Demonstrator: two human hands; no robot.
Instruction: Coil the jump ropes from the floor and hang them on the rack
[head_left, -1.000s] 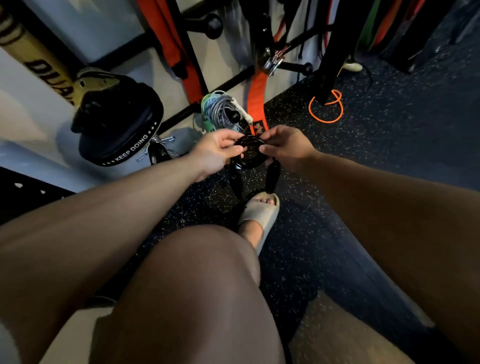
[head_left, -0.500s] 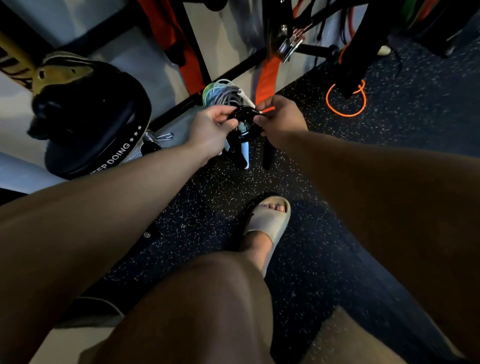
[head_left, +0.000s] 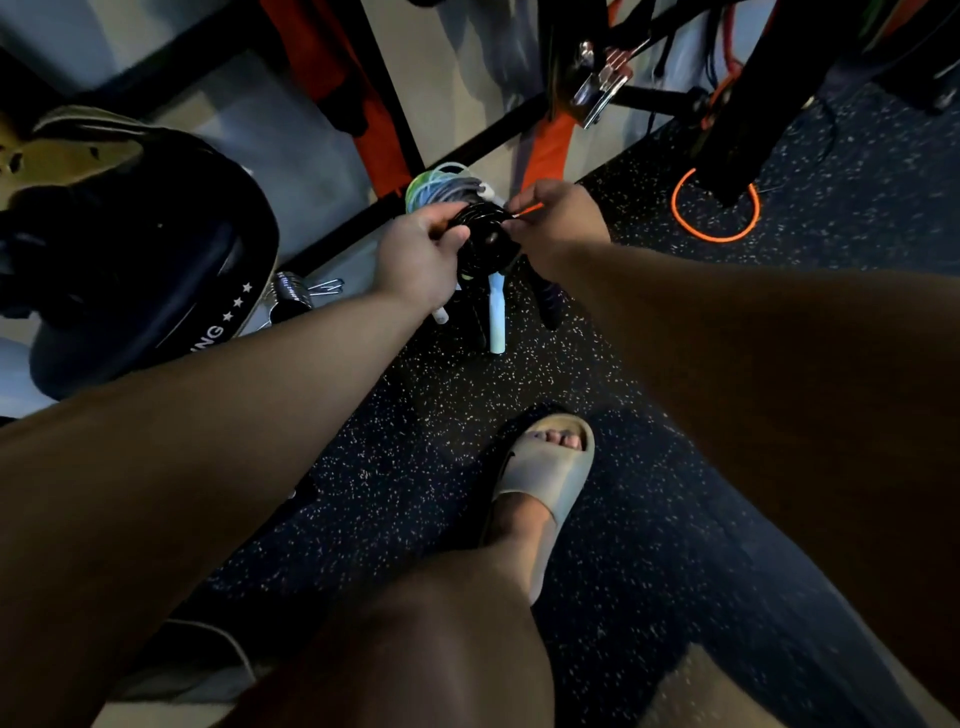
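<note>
A coiled black jump rope (head_left: 485, 239) is held between both hands, its dark handles (head_left: 548, 301) dangling below. My left hand (head_left: 415, 254) grips the coil's left side. My right hand (head_left: 558, 223) grips its right side. The coil sits against a peg of the black rack (head_left: 395, 208), where a coiled green and grey rope (head_left: 441, 184) hangs, its pale handles (head_left: 496, 317) hanging down. An orange jump rope (head_left: 714, 208) lies looped on the speckled floor around a black post at the right.
A black bag with white lettering (head_left: 156, 260) sits at the left by the wall. Orange straps (head_left: 548, 145) and a metal buckle (head_left: 597, 88) hang from the rack. My sandalled foot (head_left: 540, 467) stands on the dark floor below the hands.
Both hands have carried the black coil up and away from me, toward the rack peg with the green and grey rope. The view has tilted forward.
</note>
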